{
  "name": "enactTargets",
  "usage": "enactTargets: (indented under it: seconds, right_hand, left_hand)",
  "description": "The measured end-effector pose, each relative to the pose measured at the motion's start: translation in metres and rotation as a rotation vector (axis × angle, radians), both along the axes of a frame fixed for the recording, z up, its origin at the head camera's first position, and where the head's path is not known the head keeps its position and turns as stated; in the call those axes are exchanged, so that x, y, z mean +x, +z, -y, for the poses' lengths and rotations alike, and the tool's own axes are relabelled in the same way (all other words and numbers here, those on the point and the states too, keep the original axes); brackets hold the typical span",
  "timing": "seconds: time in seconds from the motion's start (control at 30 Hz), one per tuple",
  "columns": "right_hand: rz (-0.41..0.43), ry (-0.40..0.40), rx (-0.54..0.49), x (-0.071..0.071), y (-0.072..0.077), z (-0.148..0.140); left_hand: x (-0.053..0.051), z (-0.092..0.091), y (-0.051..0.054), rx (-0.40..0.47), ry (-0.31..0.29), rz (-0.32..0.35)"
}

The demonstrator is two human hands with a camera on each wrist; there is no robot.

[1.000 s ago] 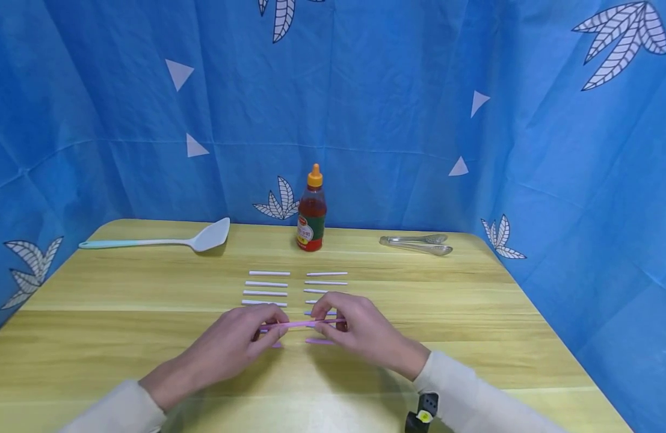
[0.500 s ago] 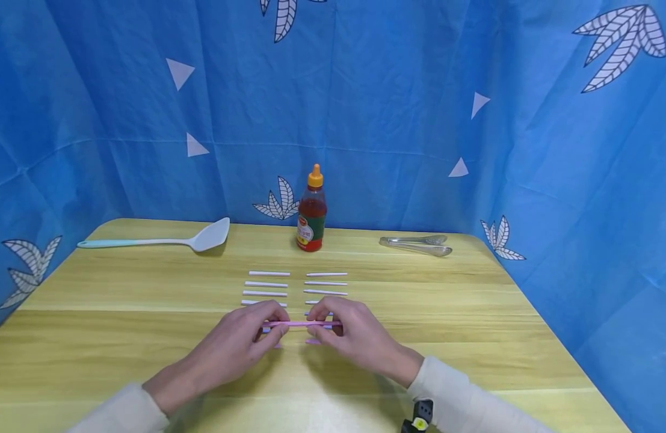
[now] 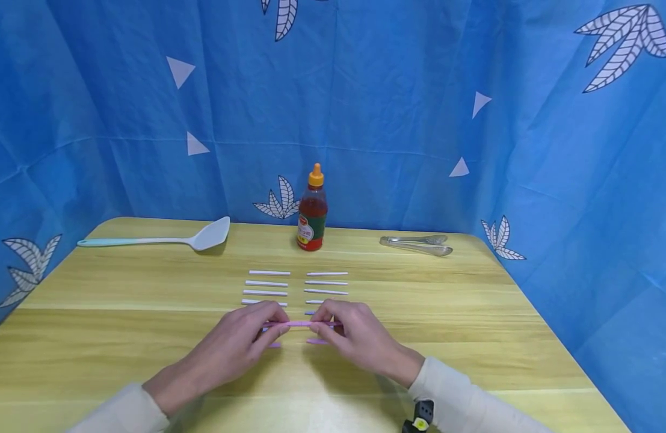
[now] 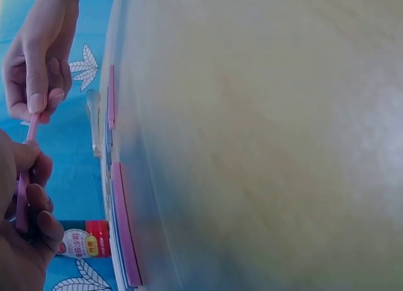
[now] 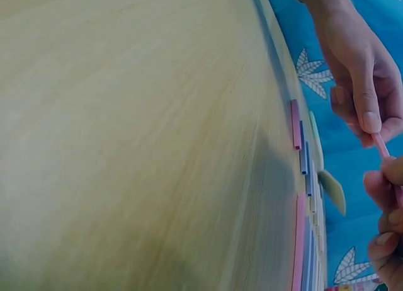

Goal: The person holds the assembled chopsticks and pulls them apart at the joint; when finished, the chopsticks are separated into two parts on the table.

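Between my hands is a slim pink stick (image 3: 298, 324), held level above the table. My left hand (image 3: 245, 334) pinches its left part between thumb and fingers; in the left wrist view the other fingers curl round the pink stick's end (image 4: 24, 203). My right hand (image 3: 354, 334) grips the right part, with the thumb along it near the middle. Below and beyond lie short sticks in two columns, white ones (image 3: 266, 283) on the left and thinner ones (image 3: 326, 282) on the right. Pink sticks (image 4: 126, 228) lie nearest to me, partly hidden by my hands.
A spatula (image 3: 208, 236) with a pale blue handle lies at the back left of the wooden table (image 3: 473, 337). A red sauce bottle (image 3: 312, 216) with an orange cap stands at the back middle. Metal tongs (image 3: 416, 244) lie at the back right. A blue curtain (image 3: 392, 90) hangs behind.
My right hand has moved slightly left and down, nearer the left hand, and the pink stick, slightly slanted before, is now level. Both hands have kept their grip; little differs from half a second ago.
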State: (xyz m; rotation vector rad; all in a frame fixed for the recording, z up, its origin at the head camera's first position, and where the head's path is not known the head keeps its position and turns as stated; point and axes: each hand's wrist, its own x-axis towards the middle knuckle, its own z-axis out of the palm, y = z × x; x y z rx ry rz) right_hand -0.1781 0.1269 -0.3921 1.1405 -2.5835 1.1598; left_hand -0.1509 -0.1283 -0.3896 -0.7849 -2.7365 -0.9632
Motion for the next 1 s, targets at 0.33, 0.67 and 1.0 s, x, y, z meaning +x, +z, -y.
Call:
enactTargets:
  seconds: [0.33, 0.67, 1.0]
  right_hand:
    - [-0.057, -0.041, 0.001, -0.005, -0.004, -0.026]
    - [0.027, -0.172, 0.038, -0.004, -0.01, -0.074]
    - [-0.065, -0.068, 0.195, 0.018, -0.015, -0.043]
  left_hand:
    - [-0.002, 0.027, 0.004, 0.023, 0.043, -0.001]
    - [0.005, 0.077, 0.003, -0.094, 0.106, -0.04]
    - [0.011, 0.062, -0.005, -0.177, -0.014, -0.094]
